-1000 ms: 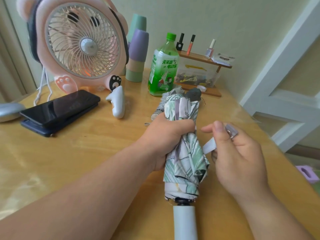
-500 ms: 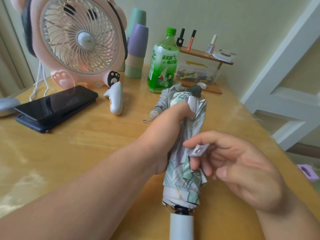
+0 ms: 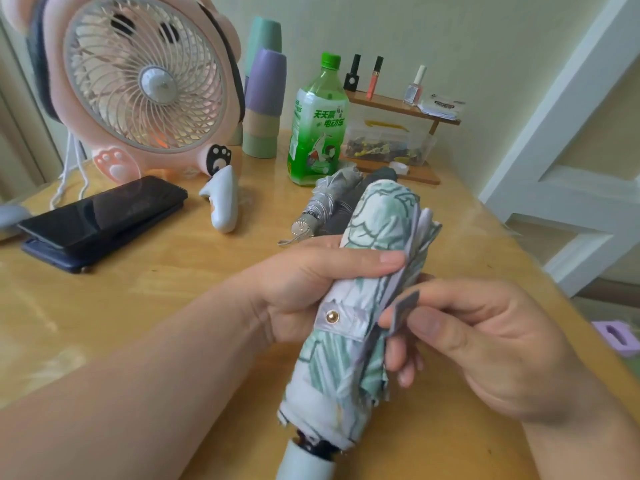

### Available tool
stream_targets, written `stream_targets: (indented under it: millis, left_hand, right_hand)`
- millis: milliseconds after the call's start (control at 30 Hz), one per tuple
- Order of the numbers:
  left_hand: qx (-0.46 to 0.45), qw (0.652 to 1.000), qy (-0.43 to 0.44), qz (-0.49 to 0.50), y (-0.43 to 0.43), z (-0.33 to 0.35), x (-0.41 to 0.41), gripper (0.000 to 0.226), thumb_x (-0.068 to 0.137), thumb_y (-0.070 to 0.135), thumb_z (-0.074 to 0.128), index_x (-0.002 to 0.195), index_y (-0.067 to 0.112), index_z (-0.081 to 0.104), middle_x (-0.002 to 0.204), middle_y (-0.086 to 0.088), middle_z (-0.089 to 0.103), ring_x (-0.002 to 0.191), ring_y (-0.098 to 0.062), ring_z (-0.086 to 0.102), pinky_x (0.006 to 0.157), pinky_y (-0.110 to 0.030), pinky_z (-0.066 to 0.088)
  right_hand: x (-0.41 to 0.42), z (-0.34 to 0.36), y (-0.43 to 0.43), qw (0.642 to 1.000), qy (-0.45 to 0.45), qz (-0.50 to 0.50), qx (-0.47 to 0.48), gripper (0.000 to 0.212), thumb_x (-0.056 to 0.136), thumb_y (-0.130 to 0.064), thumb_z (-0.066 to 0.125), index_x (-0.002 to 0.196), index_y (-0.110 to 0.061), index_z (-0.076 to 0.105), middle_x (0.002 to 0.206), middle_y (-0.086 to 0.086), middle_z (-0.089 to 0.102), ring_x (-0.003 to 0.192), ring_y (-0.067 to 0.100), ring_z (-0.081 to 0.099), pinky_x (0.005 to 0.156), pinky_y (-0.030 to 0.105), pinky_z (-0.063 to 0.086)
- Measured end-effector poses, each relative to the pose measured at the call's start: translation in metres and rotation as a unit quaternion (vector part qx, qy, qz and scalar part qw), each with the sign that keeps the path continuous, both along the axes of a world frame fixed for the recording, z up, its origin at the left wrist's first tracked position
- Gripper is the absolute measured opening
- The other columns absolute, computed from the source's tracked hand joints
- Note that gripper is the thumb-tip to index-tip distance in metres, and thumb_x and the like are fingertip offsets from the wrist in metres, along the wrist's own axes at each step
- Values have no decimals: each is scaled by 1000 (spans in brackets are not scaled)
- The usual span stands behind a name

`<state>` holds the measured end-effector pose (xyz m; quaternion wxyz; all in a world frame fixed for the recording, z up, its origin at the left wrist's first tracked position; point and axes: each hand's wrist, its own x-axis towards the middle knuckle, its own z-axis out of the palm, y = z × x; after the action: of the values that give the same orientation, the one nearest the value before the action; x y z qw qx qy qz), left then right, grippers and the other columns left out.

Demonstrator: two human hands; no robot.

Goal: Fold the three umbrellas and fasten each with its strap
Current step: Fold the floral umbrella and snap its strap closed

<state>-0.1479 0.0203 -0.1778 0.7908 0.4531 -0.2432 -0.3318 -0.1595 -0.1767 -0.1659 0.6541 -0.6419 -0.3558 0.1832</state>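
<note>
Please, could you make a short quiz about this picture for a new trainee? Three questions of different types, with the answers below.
1. True or false: the strap of the leaf-print umbrella is already snapped onto its stud.
2. The left hand grips that umbrella. What does the right hand pinch? A the strap's free end; B the umbrella's handle; C the phone.
3. Fill in: on the table, a green ____ stands beside the stacked cups.
Key: 1 false; 2 A; 3 bottle.
</note>
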Motion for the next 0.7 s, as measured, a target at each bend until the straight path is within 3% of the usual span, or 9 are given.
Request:
stream_targets:
  millis: [100,233,367,467,533,633,700]
  left_hand:
    - [30,986,31,162,-10,-4,3,26,87,10,63,109,-3,58,75,-25,62,61,-30,65,65,-36,58]
    - [97,949,-3,300,-18,-6,5,16,73,8,72,87,3,66,73,-20,57,64,-30,58,62,-36,52]
    - [148,921,11,361,-15,-5,3,13,79,5,76,79,3,63,66,-17,58,59,-28,59,58,-36,52]
    - [160,909,38,384,-14,-5,3,16,82,5,76,87,0,62,68,-19,61,59,-30,62,59,-39,54]
    - [164,907,49,384,-15,-9,5,35,76,14,82,99,-3,61,72,-19,64,60,-30,64,61,-41,56]
    - [215,890,36,400,-20,-10,6,75,65,53,84,115,2,59,84,-11,69,68,-28,69,65,-39,56]
    - [298,859,-1,415,-23,-8,3,76,73,72,71,116,10,59,95,-5,70,83,-24,70,75,-39,57]
  right_hand:
    - [1,-2,5,999,-16,-33,-28,30,88,-47,74,96,-19,81,66,1,70,51,12,58,51,20,49]
    - [3,-5,11,997,-30,-60,-46,26,87,-47,74,90,-22,81,52,2,64,35,8,44,40,14,37]
    - [3,-6,17,996,2,-71,-60,10,85,-32,80,81,-23,80,56,7,68,36,13,54,38,14,37]
    - [5,-4,14,996,55,-28,-62,21,79,-24,87,91,-9,78,66,15,72,46,23,66,38,18,46]
    - [5,-4,13,996,56,-21,-67,22,77,-19,87,92,-6,77,67,16,72,47,24,68,38,21,49]
    - [5,-3,13,996,42,-31,-66,17,76,-27,79,89,-16,82,61,13,70,36,16,60,34,14,41]
    - [6,-3,12,997,37,-25,-69,16,76,-31,77,87,-21,83,57,10,69,30,11,54,34,10,35]
